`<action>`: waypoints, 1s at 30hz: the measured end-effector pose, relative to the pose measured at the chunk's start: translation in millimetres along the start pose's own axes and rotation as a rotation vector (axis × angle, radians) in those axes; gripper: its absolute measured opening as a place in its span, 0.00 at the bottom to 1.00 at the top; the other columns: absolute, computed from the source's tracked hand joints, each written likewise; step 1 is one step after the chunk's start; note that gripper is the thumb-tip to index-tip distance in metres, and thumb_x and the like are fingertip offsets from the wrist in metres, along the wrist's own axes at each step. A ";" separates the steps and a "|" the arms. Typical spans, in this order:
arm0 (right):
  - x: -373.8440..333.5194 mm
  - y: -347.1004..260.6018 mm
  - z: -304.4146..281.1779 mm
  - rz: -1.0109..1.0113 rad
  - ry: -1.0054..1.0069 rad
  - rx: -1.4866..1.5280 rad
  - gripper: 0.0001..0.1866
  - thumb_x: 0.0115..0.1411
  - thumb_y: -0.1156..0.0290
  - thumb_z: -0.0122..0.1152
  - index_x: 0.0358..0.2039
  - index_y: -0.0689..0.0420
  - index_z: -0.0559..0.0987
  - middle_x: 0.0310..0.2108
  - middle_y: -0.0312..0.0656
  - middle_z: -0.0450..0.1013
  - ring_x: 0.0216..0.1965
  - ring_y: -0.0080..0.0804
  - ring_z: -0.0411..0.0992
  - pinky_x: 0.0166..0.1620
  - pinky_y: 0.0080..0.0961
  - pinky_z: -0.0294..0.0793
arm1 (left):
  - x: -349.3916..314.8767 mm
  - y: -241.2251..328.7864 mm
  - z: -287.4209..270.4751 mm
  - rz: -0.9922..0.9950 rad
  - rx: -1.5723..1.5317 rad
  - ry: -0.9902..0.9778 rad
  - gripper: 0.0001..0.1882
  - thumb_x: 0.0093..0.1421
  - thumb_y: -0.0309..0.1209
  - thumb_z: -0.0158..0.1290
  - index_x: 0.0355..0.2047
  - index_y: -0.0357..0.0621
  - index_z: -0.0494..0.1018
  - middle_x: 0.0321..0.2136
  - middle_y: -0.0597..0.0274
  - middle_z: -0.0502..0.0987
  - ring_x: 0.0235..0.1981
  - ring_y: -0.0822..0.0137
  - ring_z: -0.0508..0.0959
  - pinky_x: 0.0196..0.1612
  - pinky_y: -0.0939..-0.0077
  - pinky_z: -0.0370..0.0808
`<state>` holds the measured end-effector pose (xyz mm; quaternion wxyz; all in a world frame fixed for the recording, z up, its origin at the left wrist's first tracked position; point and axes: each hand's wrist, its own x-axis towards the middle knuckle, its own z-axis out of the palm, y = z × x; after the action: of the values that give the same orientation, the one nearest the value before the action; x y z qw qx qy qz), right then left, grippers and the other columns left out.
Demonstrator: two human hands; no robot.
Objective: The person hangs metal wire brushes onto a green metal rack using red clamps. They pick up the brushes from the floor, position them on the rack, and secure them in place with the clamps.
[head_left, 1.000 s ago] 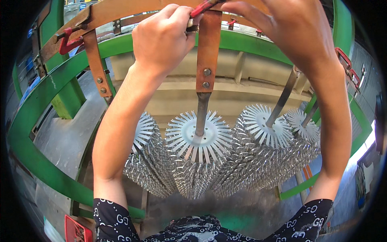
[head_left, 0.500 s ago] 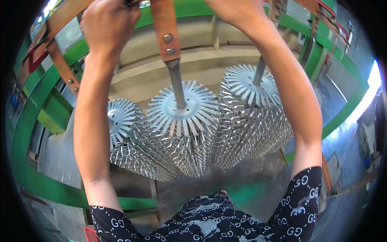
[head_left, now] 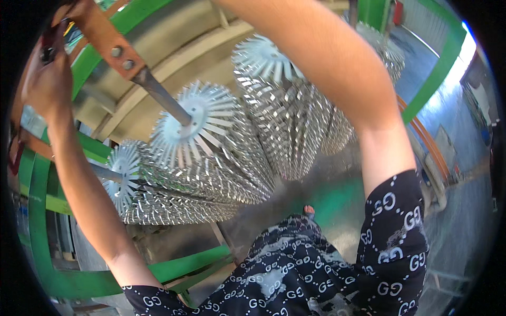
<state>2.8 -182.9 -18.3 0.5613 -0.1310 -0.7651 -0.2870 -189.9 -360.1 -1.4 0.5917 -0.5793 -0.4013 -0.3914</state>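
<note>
My left hand is closed at the upper left, around what looks like a dark red clamp beside an orange-brown copper bar. Its fingertips are partly hidden. The right forearm reaches up across the picture, and its hand lies beyond the top edge. Between my arms hang long stacks of shiny slotted metal strips, each topped by a pale toothed disc: the middle disc, the left disc and the right disc. A grey metal rod joins the middle disc to the bolted bar.
A green metal frame curves round the left side, and a green rail crosses low in front of me. Behind the stacks stands a beige wall. Another stack hangs at the far right, above the shiny grey floor.
The view has swung, so the stacks now sit further left and tilted. My left hand has shifted to the upper left edge; my right forearm now reaches further across the top.
</note>
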 end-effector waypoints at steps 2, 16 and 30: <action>6.8 -21.5 -15.2 0.201 -0.071 -0.090 0.13 0.57 0.67 0.56 0.35 0.62 0.82 0.34 0.54 0.77 0.41 0.47 0.76 0.46 0.38 0.73 | -9.4 9.2 0.8 0.027 -0.045 0.077 0.15 0.55 0.40 0.62 0.38 0.47 0.81 0.28 0.58 0.82 0.27 0.61 0.82 0.32 0.71 0.76; 36.0 -71.3 2.0 1.166 0.022 1.592 0.20 0.70 0.60 0.36 0.52 0.60 0.68 0.48 0.48 0.72 0.47 0.35 0.71 0.51 0.42 0.70 | -7.9 38.1 -9.3 -0.040 -0.057 0.083 0.12 0.46 0.27 0.60 0.34 0.48 0.77 0.29 0.65 0.79 0.27 0.59 0.80 0.27 0.68 0.76; 6.2 -75.7 -92.4 0.245 0.155 0.279 0.14 0.59 0.60 0.65 0.32 0.59 0.80 0.19 0.42 0.75 0.20 0.30 0.73 0.27 0.28 0.71 | -12.1 42.2 -13.6 -0.058 0.046 0.039 0.08 0.52 0.30 0.60 0.34 0.47 0.79 0.28 0.63 0.79 0.27 0.57 0.80 0.28 0.67 0.76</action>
<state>33.6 -298.5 -15.7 0.6621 -0.1216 -0.7302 -0.1173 -154.9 -372.8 -28.4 0.6012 -0.5459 -0.4152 -0.4101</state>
